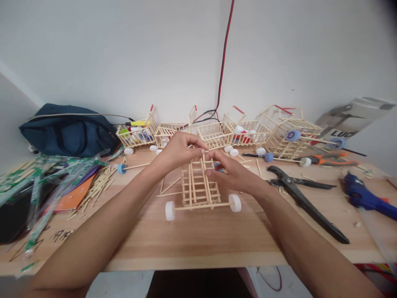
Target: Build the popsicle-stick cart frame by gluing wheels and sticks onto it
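A small cart built of thin wooden sticks (189,194) lies in front of me with its slatted underside up. Its near axle carries a white cap wheel (235,203) on the right and another white wheel (170,210) on the left. My left hand (185,150) is closed at the cart's far end, thumb and fingers pinched together. From the right side, my right hand (229,171) pinches a stick along the cart's frame with bent fingers. A blue wheel shows partly behind the right fingers. The fingers hide the far end of the frame.
Several finished stick carts (214,134) line the wall. On the right lie black-handled cutters (305,203), orange-handled pliers (331,158) and a blue glue gun (369,196). Loose sticks (96,188), plastic wrappers (52,198) and a dark blue bag (68,130) are on the left.
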### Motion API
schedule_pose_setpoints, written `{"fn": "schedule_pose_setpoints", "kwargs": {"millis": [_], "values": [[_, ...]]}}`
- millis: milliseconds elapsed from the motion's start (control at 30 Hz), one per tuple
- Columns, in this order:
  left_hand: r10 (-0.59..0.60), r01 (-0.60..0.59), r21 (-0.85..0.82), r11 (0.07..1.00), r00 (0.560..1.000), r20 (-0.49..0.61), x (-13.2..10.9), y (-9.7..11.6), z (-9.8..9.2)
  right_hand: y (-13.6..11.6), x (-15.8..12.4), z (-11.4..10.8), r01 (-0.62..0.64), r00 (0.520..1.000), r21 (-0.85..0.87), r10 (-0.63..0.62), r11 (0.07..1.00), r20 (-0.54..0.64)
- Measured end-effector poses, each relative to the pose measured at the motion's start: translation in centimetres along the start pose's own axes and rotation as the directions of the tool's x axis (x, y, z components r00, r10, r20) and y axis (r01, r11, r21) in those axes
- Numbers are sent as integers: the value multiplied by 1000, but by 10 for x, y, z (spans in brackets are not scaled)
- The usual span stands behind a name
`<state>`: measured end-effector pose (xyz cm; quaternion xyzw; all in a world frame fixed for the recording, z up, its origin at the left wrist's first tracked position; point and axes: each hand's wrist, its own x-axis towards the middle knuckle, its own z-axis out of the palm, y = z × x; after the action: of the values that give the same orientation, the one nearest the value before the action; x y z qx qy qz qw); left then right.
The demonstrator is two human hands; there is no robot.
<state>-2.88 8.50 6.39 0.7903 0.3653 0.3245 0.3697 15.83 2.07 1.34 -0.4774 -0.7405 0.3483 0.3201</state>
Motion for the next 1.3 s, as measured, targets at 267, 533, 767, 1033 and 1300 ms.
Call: {"fn": "schedule_pose_setpoints", "kwargs": {"millis": [267, 533, 767, 1033, 1300], "values": [[18, -18, -9, 1000, 1000, 1, 1, -2, 0, 0, 0, 0, 9, 1000, -6, -9, 1000, -6], [31, -31, 3, 1000, 1000, -1, 2, -4, 0, 1, 0, 0, 2, 1000, 0, -2, 1000, 3], [28, -28, 24, 999, 1000, 6, 0, -4, -1, 0, 0, -1, 1, 1000, -11, 0, 1000, 10], [25, -26, 29, 999, 1000, 7, 0, -3, -1, 0, 0, -1, 5, 1000, -13, -5, 1000, 9], [36, -37, 24, 999, 999, 8, 1, -4, -1, 1, 1, -1, 5, 1000, -11, -5, 1000, 13]]}}
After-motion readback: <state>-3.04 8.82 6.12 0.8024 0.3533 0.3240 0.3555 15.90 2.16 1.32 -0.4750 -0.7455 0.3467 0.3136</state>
